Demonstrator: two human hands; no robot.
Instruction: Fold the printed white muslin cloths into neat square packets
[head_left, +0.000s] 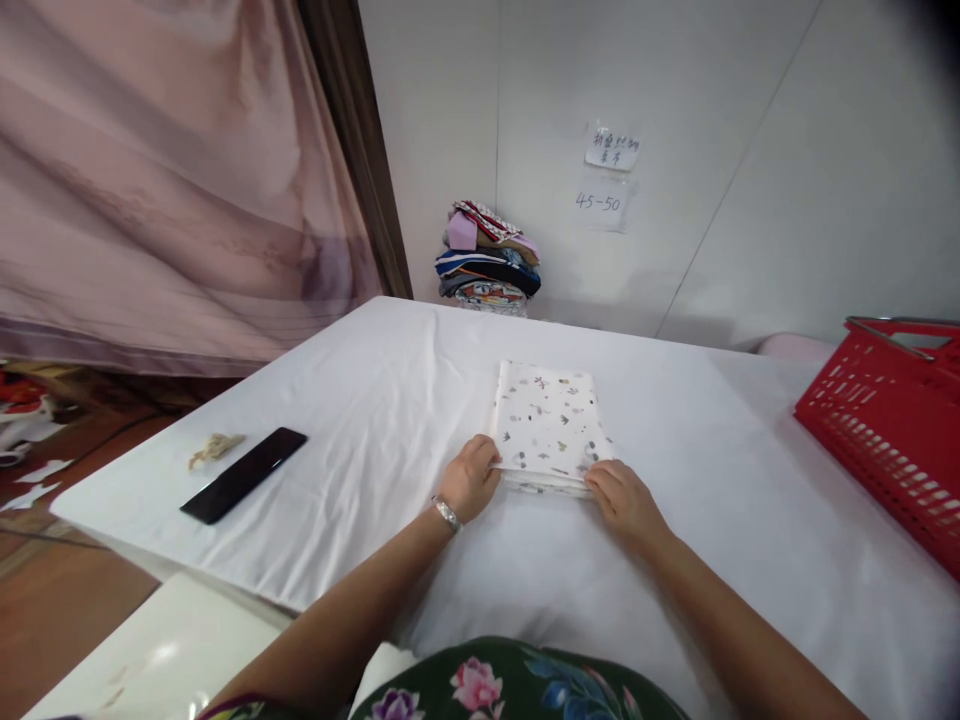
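Note:
A folded white cloth (549,420) with small grey and pink prints lies flat in the middle of the white-covered table (375,420). My left hand (470,477), with a metal bracelet at the wrist, pinches the cloth's near left corner with curled fingers. My right hand (621,496) grips the near right corner the same way. Both hands rest on the table at the cloth's near edge.
A black phone (244,473) and a small beige scrap (214,449) lie at the table's left. A red plastic basket (889,425) stands at the right edge. A pile of folded clothes (489,256) sits against the far wall. A pink curtain (172,170) hangs at the left.

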